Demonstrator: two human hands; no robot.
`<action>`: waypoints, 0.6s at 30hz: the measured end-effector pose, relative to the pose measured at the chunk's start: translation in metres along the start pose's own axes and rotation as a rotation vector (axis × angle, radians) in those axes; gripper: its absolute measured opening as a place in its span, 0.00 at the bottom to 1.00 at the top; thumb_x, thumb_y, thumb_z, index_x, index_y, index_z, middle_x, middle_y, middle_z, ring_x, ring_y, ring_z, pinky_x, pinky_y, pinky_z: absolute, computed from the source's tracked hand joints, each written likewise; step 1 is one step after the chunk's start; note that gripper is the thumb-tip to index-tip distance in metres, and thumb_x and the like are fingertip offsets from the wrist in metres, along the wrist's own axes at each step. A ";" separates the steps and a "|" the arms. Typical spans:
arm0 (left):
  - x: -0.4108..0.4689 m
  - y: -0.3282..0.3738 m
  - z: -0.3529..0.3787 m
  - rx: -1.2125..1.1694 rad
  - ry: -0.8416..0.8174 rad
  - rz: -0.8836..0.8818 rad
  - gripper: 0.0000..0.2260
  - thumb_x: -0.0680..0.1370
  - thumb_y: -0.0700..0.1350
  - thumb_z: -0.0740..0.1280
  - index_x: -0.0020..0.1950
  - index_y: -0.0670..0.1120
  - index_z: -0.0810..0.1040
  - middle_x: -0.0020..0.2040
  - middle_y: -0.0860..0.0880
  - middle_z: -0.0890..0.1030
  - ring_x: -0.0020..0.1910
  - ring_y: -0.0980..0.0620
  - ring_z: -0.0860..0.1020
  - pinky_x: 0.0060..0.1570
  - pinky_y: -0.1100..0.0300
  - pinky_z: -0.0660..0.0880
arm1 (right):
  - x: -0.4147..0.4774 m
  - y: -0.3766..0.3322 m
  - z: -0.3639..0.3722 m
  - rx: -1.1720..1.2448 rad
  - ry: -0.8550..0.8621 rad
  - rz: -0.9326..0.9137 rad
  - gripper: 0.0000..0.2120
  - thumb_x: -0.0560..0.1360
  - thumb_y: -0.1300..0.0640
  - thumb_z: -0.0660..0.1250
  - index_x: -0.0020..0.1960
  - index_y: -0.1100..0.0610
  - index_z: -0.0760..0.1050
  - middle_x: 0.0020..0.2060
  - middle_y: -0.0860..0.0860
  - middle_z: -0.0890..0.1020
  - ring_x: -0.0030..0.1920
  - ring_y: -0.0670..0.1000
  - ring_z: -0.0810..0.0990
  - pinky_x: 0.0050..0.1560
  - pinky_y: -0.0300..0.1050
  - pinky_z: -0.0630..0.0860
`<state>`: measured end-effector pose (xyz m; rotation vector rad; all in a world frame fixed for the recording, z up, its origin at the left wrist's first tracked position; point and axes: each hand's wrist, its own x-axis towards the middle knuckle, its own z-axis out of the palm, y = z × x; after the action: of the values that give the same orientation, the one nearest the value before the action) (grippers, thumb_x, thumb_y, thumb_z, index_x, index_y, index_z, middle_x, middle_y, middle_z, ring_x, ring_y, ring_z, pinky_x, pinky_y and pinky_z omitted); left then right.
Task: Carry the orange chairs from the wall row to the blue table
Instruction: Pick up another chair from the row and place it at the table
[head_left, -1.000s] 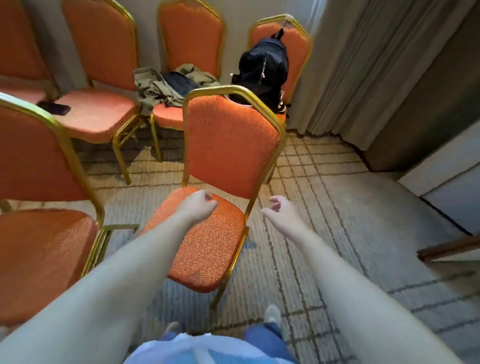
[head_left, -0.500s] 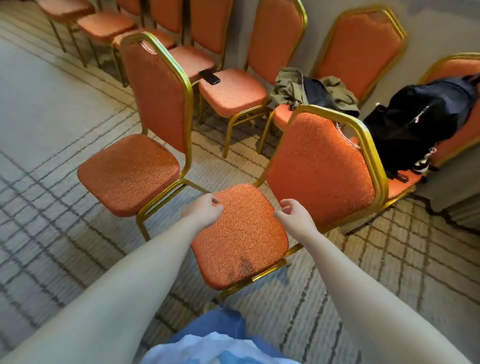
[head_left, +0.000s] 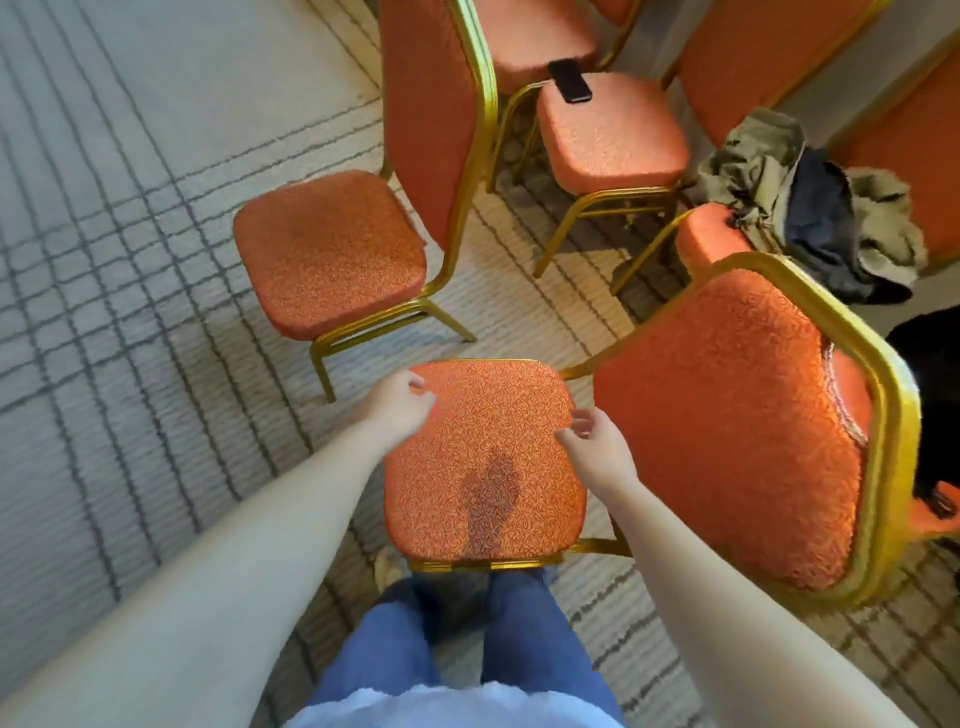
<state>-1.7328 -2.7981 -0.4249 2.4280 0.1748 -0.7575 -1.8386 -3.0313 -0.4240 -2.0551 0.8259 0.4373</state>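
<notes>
An orange chair with a gold frame stands right in front of my legs, its seat (head_left: 483, 457) toward me and its backrest (head_left: 727, 441) to the right. My left hand (head_left: 397, 410) is at the seat's left edge with loosely curled fingers and holds nothing. Over the right side of the seat, my right hand (head_left: 597, 452) has its fingers apart and is empty. A second orange chair (head_left: 327, 254) stands just beyond on the left. The wall row of orange chairs (head_left: 608, 135) runs across the top. No blue table is in view.
A black phone (head_left: 570, 80) lies on one wall-row seat. A pile of olive and dark clothes (head_left: 810, 208) covers the seat beside it, and a black backpack (head_left: 930, 395) sits at the right edge. Patterned beige carpet (head_left: 130, 260) spreads out to the left.
The view has swung down and left, so the near chair's seat now lies straight below me. My right hand has come in over the seat, and both hands have loosened.
</notes>
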 end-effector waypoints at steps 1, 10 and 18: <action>0.003 0.000 0.001 -0.026 0.026 -0.020 0.14 0.78 0.49 0.64 0.62 0.49 0.76 0.55 0.50 0.80 0.45 0.51 0.77 0.47 0.60 0.72 | 0.007 0.002 0.000 -0.014 -0.015 -0.006 0.21 0.77 0.50 0.65 0.69 0.53 0.70 0.62 0.52 0.77 0.57 0.51 0.77 0.55 0.52 0.78; 0.069 -0.011 0.053 -0.133 0.117 -0.231 0.14 0.78 0.46 0.65 0.62 0.45 0.77 0.56 0.46 0.80 0.55 0.46 0.78 0.52 0.60 0.71 | 0.119 0.031 -0.001 -0.062 -0.116 0.044 0.24 0.75 0.51 0.67 0.69 0.54 0.69 0.64 0.53 0.76 0.62 0.54 0.77 0.59 0.52 0.75; 0.140 -0.059 0.105 -0.224 0.128 -0.335 0.13 0.76 0.44 0.67 0.60 0.46 0.78 0.52 0.48 0.80 0.52 0.47 0.79 0.56 0.55 0.74 | 0.207 0.072 0.048 -0.065 -0.147 0.087 0.27 0.72 0.50 0.67 0.69 0.54 0.67 0.64 0.55 0.75 0.65 0.57 0.74 0.64 0.59 0.72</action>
<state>-1.6842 -2.8161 -0.6020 2.2577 0.6936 -0.6811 -1.7397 -3.1034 -0.6124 -2.0244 0.8237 0.6635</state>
